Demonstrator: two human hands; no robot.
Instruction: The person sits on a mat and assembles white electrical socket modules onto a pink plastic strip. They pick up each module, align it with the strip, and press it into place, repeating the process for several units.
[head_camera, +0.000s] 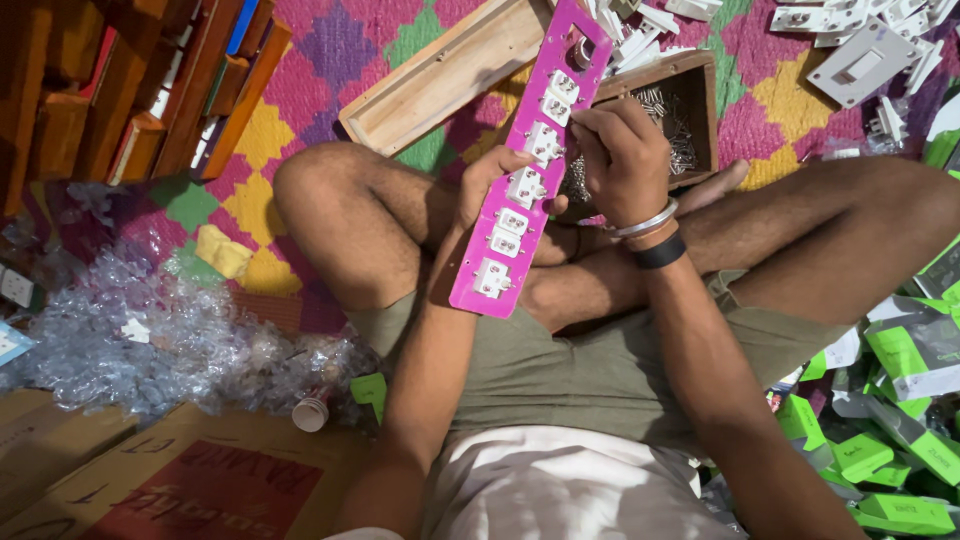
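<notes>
Pink plate (520, 185) gripped steady in my left hand (492, 180); right hand (622, 160), beside it, pinches something small—seat it squarely.

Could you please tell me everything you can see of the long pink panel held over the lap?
The pink panel is a long, flat strip, plastic by its look, tilted with its top end away. Six white socket modules sit in a row along it, with empty cut-outs above. The left hand grips its left edge; the right hand has its fingers at an upper module.
</notes>
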